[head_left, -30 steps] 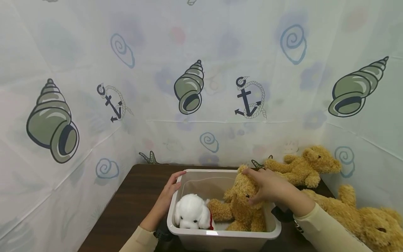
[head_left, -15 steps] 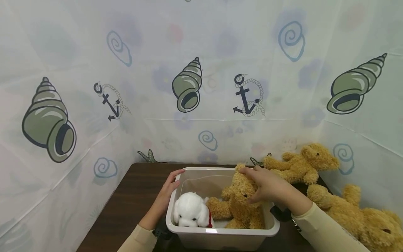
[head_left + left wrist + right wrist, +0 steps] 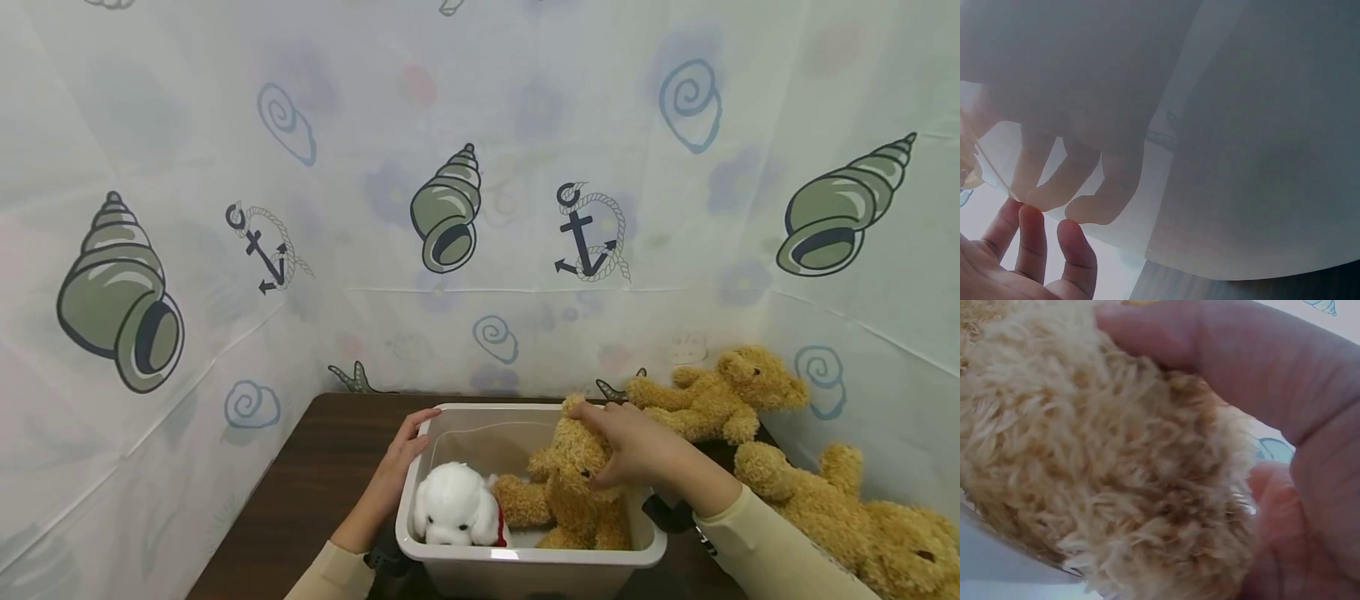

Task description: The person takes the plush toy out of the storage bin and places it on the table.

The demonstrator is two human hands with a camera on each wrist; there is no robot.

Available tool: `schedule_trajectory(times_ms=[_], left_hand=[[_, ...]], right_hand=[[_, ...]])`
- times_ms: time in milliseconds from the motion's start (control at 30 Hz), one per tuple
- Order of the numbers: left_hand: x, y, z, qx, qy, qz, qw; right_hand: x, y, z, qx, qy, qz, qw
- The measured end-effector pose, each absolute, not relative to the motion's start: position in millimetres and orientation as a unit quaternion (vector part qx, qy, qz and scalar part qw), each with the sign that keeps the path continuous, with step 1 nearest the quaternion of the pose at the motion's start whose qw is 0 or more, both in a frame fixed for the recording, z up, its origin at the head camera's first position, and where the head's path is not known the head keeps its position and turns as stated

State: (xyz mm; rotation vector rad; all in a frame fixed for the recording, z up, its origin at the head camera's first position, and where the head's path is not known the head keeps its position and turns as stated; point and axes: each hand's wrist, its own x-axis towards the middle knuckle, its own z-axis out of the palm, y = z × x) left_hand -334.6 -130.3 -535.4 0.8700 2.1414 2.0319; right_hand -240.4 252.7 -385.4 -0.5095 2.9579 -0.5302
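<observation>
My right hand point(image 3: 637, 446) grips the head of a golden-brown teddy bear point(image 3: 581, 475), thumb on one side and fingers on the other. Its curly fur point(image 3: 1097, 462) fills much of the right wrist view. The bear sits upright in the right part of a light plastic bin point(image 3: 532, 552). To its left in the bin is a white plush dog point(image 3: 456, 500) with a red band at its neck. My left hand point(image 3: 397, 462) rests against the bin's left side near the far corner. In the left wrist view its fingertips point(image 3: 1032, 219) touch the glossy outer wall, which reflects them.
Right of the bin lie two more teddy bears, one at the back point(image 3: 720, 396) and one nearer point(image 3: 855, 517). The bin stands on a dark wooden table point(image 3: 330, 458). A printed white curtain point(image 3: 375, 208) surrounds the back and sides.
The head view shifts slightly. Both hands, the held teddy bear and the bin stay in nearly the same place.
</observation>
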Motion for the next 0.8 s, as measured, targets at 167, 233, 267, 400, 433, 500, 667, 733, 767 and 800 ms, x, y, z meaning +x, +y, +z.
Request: schedule_trajectory(times_ms=[167,233,267,400,433,500,667,733,767,800], left_hand=[[-334,-128,-535,0.272,0.696,0.663,0.028],[-334,-128,-535,0.272,0.695,0.665,0.027],[-334,-128,-535,0.271,0.694,0.666,0.028],[-334,-129,-536,0.267,0.694,0.668,0.031],[-334,-129,-536,0.266,0.695,0.667,0.031],[-334,-129,-537,0.265,0.699,0.663,0.027],[-334,-130,-536,0.268,0.698,0.664,0.028],[-334,-130,-535,0.272,0.694,0.666,0.031],[-334,-130,-535,0.273,0.693,0.667,0.032],[-334,-131,-535,0.275,0.692,0.666,0.033]], right_hand=[[-240,253,-381,-0.179,0.963,-0.202,0.017],[-238,254,-376,-0.183,0.957,-0.225,-0.007],[-236,254,-372,-0.185,0.953,-0.239,-0.019],[-223,257,-356,-0.179,0.945,-0.263,-0.075],[-220,258,-352,-0.178,0.944,-0.266,-0.084],[-213,261,-344,-0.173,0.942,-0.270,-0.097],[-197,269,-329,-0.162,0.938,-0.273,-0.140],[-191,274,-325,-0.152,0.936,-0.277,-0.156],[-187,277,-323,-0.145,0.935,-0.279,-0.163],[-183,280,-322,-0.135,0.933,-0.285,-0.171]])
